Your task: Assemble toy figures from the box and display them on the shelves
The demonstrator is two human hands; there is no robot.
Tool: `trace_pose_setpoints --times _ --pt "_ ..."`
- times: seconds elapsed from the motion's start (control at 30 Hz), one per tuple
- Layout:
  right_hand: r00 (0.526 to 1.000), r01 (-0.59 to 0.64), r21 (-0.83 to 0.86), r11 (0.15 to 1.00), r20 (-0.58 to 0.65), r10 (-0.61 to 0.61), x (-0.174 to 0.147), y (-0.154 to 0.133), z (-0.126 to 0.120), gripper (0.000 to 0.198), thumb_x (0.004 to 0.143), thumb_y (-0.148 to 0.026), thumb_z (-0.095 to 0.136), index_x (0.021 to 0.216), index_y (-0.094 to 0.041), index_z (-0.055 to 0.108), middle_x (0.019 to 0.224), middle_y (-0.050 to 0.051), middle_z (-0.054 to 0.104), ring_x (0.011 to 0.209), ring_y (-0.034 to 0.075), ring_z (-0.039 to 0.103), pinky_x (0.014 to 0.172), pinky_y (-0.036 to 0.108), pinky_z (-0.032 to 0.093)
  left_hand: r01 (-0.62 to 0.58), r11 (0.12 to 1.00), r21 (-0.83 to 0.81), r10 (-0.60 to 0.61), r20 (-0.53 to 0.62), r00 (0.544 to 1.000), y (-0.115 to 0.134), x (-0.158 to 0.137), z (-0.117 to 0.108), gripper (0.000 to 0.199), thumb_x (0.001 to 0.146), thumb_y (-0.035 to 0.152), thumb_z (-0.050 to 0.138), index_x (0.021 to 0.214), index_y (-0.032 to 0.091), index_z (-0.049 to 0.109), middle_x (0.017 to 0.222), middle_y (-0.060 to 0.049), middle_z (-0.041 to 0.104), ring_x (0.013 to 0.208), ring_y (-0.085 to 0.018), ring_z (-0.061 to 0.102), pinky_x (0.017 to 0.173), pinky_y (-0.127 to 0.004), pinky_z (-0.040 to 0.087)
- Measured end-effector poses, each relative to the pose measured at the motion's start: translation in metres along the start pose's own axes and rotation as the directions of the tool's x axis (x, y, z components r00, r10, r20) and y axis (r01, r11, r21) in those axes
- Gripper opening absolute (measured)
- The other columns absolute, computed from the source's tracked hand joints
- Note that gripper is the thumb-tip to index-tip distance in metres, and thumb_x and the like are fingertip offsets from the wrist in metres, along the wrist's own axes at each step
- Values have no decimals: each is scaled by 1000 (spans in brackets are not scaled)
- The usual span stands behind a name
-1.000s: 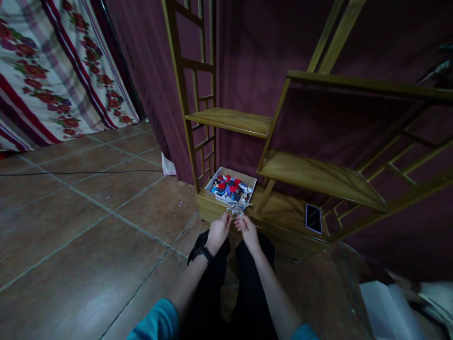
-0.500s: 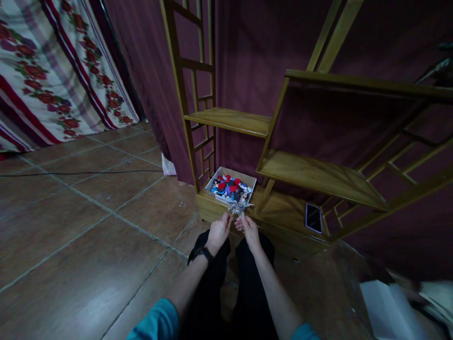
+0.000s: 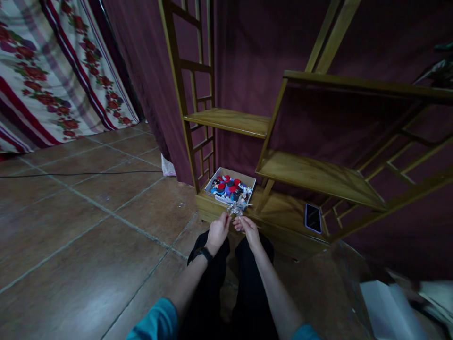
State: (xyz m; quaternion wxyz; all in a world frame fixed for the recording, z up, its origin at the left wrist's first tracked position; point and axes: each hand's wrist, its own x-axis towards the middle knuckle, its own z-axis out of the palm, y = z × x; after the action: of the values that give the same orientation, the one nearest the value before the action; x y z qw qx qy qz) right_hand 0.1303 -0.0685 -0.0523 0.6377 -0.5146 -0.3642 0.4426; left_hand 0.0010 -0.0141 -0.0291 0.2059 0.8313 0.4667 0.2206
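Close together in front of a low wooden ledge, both my hands have their fingers pinched. My left hand (image 3: 218, 230), with a dark band on its wrist, is closed at the fingertips; what it grips is too small to name. My right hand (image 3: 249, 228) is closed beside it, a small gap to its left, and its hold is equally unclear. Just beyond the fingertips is a shiny, see-through bundle (image 3: 234, 209) with silvery bits, against the near side of a shallow box (image 3: 255, 182). Small red, black, blue, purple and white pieces (image 3: 229, 185) fill that box.
A wooden shelf unit (image 3: 233, 121) rises over the box, with a ledge (image 3: 283, 212) below. On the ledge's right lies a phone-like device (image 3: 313, 218). A dark cable (image 3: 81, 174) crosses the tiled floor at left. A white object (image 3: 387, 302) stands at lower right.
My right hand's fingers have shifted slightly, and the gap to my left hand looks a little wider. The shiny bundle has changed shape slightly. The box stays put.
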Motion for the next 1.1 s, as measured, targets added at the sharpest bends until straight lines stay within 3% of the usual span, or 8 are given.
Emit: trace_pose_setpoints --times 0.33,0.7,1.1 --pt "999 26 -5 1000 28 -25 0 2 0 41 74 -49 55 99 -18 65 80 7 67 68 14 60 62 26 47 19 994 -105 -22 -30 999 -3 2 -1 23 88 35 36 96 20 52 79 -3 64 66 -13 61 60 -21 40" --pt "998 44 -61 997 47 -41 -2 2 0 41 73 -47 55 102 -20 64 88 8 68 72 17 61 64 29 49 135 979 -151 -142 -33 989 2 3 -7 20 86 32 40 95 20 53 75 -3 64 68 -15 62 62 -23 41" --pt "998 59 -112 992 36 -55 2 9 -1 37 76 -47 51 98 -20 63 82 6 67 67 15 61 60 26 48 59 984 -168 -74 -84 994 -7 4 2 32 87 36 39 112 20 52 90 -6 67 67 -14 62 63 -22 42"
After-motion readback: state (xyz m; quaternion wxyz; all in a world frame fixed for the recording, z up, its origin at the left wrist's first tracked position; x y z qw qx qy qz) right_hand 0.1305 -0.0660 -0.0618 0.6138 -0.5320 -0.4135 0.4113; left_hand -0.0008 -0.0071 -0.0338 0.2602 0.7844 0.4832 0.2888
